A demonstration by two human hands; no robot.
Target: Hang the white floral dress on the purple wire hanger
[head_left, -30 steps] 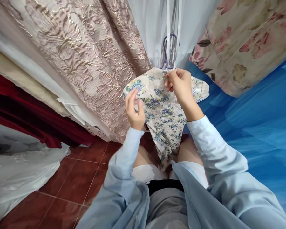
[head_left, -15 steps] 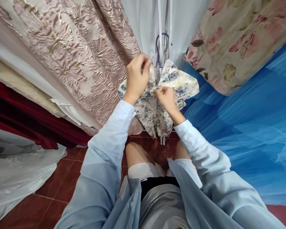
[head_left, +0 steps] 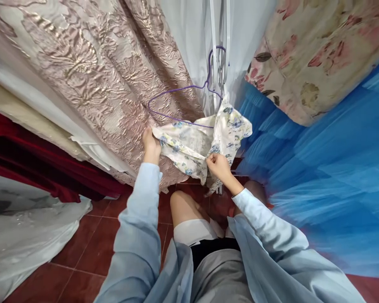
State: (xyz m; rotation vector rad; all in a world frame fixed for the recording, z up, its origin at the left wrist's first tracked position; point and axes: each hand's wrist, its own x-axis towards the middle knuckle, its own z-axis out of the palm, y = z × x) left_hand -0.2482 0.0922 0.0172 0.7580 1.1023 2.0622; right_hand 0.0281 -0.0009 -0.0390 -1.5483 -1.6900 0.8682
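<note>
A small white blouse [head_left: 189,145] with blue and yellow flowers hangs partly on a purple hanger [head_left: 173,89]. The hanger's hook goes over a white metal rack, and its left arm is bare. On the hanger's right arm sits the blouse's right shoulder. My left hand [head_left: 152,145] grips the blouse's left shoulder edge, pulled out and down to the left. With closed fingers my right hand [head_left: 217,165] pinches the front edge of the blouse near its middle. The lower part of the garment droops between the hands.
Pink brocade fabric [head_left: 113,84] with a metallic sheen hangs at the left, beside dark red velvet [head_left: 34,155]. At the right are blue tulle [head_left: 328,176] and a cream floral cloth [head_left: 312,63]. White rack bars [head_left: 213,25] stand ahead. Red tiles [head_left: 88,248] cover the floor.
My left hand has moved left and down, drawing the blouse's left shoulder off the hanger and baring that arm. My right hand has gone lower, still pinching the front edge.
</note>
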